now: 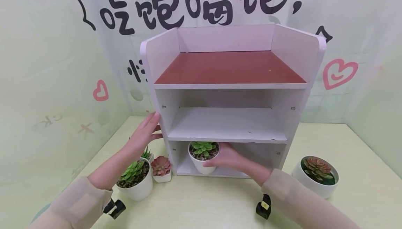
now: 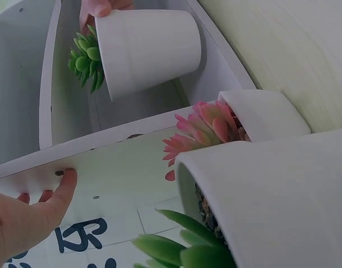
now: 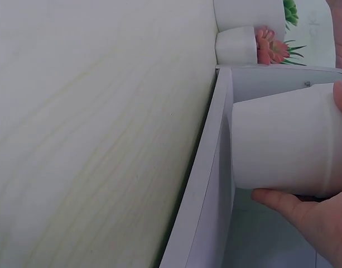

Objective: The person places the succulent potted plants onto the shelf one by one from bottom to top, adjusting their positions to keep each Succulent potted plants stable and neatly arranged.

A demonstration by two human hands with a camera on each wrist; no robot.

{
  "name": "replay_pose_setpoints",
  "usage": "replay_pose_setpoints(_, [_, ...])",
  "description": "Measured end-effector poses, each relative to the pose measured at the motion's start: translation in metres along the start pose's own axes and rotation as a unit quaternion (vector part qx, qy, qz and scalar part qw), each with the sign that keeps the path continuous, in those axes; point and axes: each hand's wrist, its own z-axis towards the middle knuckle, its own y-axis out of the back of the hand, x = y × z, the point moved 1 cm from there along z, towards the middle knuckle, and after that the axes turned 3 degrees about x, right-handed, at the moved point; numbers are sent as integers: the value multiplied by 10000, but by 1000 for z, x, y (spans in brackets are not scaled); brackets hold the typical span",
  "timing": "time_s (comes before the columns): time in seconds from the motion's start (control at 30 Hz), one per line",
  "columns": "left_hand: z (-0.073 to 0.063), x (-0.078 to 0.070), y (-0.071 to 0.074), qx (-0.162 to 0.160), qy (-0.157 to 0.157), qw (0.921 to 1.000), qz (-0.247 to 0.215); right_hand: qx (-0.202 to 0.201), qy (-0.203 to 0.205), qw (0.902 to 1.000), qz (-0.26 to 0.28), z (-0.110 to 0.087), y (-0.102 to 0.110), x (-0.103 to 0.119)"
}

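Observation:
My right hand grips a green succulent in a white pot by its right side, inside the lowest compartment of a white shelf unit. In the right wrist view the thumb and fingers go round the pot near its rim, and its base is right at the compartment floor. My left hand rests on the outer left side of the shelf unit, fingers extended against the panel. Below it stand a larger potted green succulent and a small pink succulent in a white pot.
On the table's right stands a reddish succulent in a white pot. A spiky green plant shows partly behind the left forearm. The unit has a reddish-brown top board between raised sides and a white middle shelf. A printed cloth hangs behind.

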Motion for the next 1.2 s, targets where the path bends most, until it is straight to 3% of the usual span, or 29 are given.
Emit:
replay_pose_setpoints(0.43, [-3, -3, -1, -15, 24, 10000, -80, 40, 246, 9997, -41, 17, -20, 3])
replay_pose_setpoints(1.0, [1, 1, 0, -74, 44, 9999, -69, 283, 372, 9988, 170, 22, -22, 1])
replay_pose_setpoints(1.2, [2, 2, -1, -62, 10, 10000, -39, 274, 166, 9995, 73, 24, -21, 2])
